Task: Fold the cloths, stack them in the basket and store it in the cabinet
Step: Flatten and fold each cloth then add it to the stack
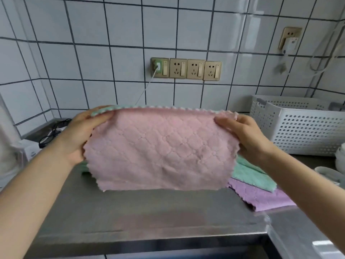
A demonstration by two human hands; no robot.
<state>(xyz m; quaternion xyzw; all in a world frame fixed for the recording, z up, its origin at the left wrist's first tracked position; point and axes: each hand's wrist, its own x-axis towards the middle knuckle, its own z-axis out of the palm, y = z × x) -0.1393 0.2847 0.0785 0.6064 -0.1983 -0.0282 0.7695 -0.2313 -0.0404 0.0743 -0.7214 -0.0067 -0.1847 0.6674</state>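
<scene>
The steel table (149,212) runs along the near edge, and above it both forearms reach forward. The left hand (82,135) pinches the pink cloth (160,148) at its upper left corner; the right hand (244,135) pinches the upper right, so the cloth hangs spread and lifted, its lower edge near the table. Behind it lie a green cloth (252,176) and a purple cloth (261,197), unfolded. The white basket (298,128) at right looks empty, so folding seems barely begun; stacking and storing remain.
</scene>
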